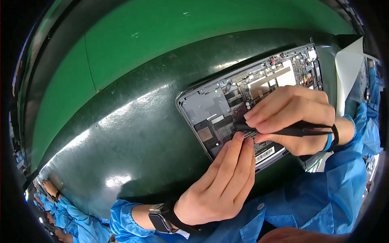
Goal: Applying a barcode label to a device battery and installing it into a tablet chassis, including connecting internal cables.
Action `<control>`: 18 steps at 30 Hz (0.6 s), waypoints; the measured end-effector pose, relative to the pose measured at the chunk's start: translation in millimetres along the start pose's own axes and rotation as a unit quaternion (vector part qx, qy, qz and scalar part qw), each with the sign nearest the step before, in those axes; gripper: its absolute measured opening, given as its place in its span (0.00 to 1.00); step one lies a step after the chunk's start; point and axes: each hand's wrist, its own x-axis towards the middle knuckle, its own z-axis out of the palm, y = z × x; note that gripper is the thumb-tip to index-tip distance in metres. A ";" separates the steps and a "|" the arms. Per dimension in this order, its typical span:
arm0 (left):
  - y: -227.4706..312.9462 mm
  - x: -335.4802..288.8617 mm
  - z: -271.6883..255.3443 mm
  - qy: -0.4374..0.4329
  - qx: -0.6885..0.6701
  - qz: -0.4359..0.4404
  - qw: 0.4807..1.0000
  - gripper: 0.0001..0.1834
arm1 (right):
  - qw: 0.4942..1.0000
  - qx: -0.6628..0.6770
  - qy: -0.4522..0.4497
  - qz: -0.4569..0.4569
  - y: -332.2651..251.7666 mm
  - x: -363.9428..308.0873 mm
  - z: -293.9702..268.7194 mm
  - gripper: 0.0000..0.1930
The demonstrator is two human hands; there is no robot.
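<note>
An opened laptop base (208, 105) lies at a slant on the dark green mat, its circuit board and inner parts bare. Black tweezers (298, 130) are gripped in my right hand (298, 111), which rests over the laptop's middle. Their tips point left, in among thin cables (240, 111) beside a dark labelled block. My left hand (221, 182) comes in from below with its fingers stretched out, fingertips touching the laptop just below the tweezer tips. Its thumb is hidden, and whether anything small lies under the fingertips does not show.
A dark green mat (137, 133) spreads around the laptop, with a brighter green surface (162, 24) beyond it. A white sheet (348, 69) curls up at the right. Other people in blue sleeves (77, 214) sit at the lower left, one hand (50, 188) on the bench.
</note>
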 end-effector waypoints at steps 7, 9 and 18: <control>-2.9 0.1 2.1 0.014 -0.011 0.005 1.000 0.12 | 0.997 -0.034 0.016 -0.063 1.1 -11.1 5.1 0.08; -3.4 -1.8 3.0 0.018 -0.006 0.012 1.000 0.12 | 0.997 -0.036 0.018 -0.062 2.0 -9.6 6.4 0.07; -6.1 -3.1 -0.6 0.003 0.001 0.025 1.000 0.13 | 0.998 -0.029 -0.002 -0.058 -0.5 -1.5 9.8 0.08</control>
